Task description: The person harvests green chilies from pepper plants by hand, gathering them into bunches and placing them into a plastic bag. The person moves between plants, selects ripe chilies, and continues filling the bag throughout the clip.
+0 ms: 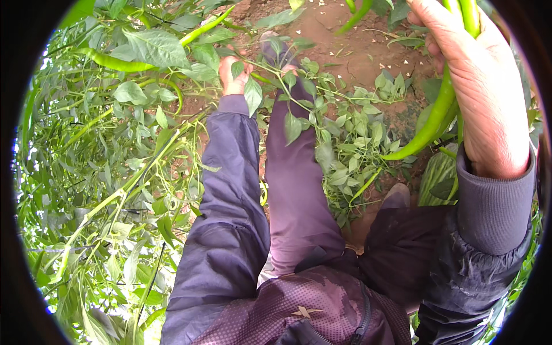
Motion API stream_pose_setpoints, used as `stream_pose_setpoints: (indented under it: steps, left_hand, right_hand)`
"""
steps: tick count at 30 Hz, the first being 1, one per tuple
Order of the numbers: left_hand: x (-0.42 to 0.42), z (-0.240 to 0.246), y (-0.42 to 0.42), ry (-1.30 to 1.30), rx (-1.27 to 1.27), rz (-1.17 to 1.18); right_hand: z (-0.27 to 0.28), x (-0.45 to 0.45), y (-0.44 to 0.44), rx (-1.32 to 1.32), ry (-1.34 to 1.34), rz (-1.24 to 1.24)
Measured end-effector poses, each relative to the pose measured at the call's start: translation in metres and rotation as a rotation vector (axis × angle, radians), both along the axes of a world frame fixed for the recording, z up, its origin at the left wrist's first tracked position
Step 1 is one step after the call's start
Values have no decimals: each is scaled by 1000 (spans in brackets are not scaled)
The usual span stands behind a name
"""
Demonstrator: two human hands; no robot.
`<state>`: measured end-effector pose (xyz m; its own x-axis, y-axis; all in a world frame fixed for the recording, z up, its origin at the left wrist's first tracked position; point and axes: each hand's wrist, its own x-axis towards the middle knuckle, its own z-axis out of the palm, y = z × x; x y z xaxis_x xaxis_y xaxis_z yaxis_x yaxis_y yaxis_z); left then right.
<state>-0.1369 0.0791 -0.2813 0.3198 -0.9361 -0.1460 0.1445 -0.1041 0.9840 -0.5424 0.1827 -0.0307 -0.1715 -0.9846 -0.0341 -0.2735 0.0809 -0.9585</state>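
My right hand (483, 86) is raised at the upper right, with several long green chili peppers (431, 123) in its grip. Some peppers stick out above the fingers, and others hang below the palm. Among the pepper plants at the upper centre is my left hand (234, 73). Leaves partly cover its fingers, so whether it holds something cannot be seen. Close to it, a leafy stem (280, 75) runs across toward the right. A green pepper (207, 26) hangs just above the left hand, and another pepper (116, 62) hangs further left.
Dense pepper plants (129, 142) fill the left side. Low leafy branches (353, 138) spread over the brown soil (336, 47) between my legs. A thin pepper (365, 185) hangs there. Beside my right shoe (396, 196) lies a green striped object (435, 177), partly hidden.
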Motion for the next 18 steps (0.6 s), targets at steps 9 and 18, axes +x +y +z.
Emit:
stream_pose_setpoints:
  steps: [9,18]
  left_hand:
    - [-41,-33,-13,590,350,196]
    - [-140,28,28,-254,567,-800]
  right_hand:
    - [-3,2,0,2,6,6]
    - [-2,7,3,-7,-4,10]
